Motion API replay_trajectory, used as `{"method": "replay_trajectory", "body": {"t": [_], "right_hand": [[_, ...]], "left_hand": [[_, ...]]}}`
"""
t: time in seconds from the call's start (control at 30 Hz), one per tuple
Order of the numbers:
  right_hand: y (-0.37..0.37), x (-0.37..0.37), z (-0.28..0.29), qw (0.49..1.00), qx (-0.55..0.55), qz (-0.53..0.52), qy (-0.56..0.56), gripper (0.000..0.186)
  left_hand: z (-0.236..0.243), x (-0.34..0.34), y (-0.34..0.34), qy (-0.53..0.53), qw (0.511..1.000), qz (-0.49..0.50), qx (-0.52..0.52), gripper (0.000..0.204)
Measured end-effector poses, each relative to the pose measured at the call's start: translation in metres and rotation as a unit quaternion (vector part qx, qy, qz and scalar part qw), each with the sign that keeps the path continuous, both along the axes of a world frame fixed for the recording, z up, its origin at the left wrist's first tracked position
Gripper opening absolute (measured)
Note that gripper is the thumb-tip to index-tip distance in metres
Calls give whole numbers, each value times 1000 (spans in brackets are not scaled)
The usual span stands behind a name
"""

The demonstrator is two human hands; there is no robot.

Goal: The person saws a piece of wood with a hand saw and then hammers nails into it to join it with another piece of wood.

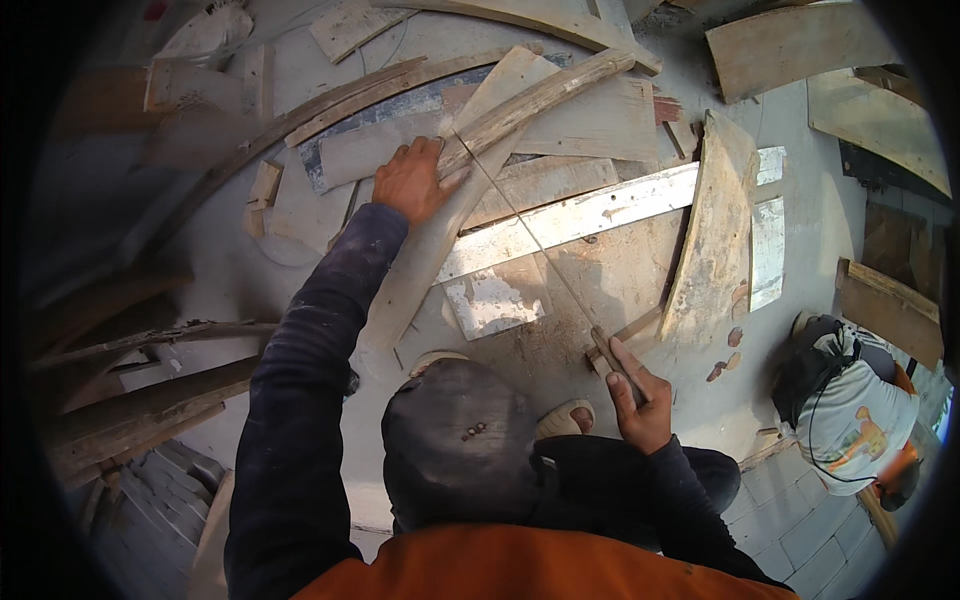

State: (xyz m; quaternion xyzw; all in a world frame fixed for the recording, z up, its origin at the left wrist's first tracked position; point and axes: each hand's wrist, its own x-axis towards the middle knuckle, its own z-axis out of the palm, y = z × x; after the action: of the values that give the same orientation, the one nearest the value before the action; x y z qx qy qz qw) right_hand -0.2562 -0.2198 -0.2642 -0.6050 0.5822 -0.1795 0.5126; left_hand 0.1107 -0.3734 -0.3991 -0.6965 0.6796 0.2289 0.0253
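My right hand [645,400] is closed around the wooden handle of a hand saw [600,350]. The saw's thin blade, seen almost edge-on, runs away to the upper left. Its far part crosses a rough wooden pole [545,105] close to my left hand [408,182]. That hand grips the pole's near end, fingers over it and thumb on the right side. Beneath the pole a pale plank [420,255] slants toward me. Whether the teeth are in the wood cannot be made out.
Under the blade lies a whitish board [580,220]; a broad stained plank [715,220] leans right of it. Curved boards [800,45] stand at the far right. Old beams [150,410] are on the left. Another person [850,410] bends down at the right.
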Motion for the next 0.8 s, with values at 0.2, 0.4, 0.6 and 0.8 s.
{"method": "replay_trajectory", "body": {"t": [0.2, 0.4, 0.6, 0.8], "right_hand": [[-52, 48, -33, 998, 49, 5, -29, 44], [-4, -2, -14, 999, 22, -31, -37, 42], [-27, 24, -43, 998, 38, -12, -41, 46], [13, -13, -16, 995, 47, -70, -57, 44]], "left_hand": [[-2, -1, 2, -4, 1000, -5, 0, 74], [-2, 3, -2, 2, 1000, -4, -1, 71], [-8, 4, -3, 17, 999, -12, -35, 69], [-2, 1, -3, -15, 1000, -2, 22, 70]]}}
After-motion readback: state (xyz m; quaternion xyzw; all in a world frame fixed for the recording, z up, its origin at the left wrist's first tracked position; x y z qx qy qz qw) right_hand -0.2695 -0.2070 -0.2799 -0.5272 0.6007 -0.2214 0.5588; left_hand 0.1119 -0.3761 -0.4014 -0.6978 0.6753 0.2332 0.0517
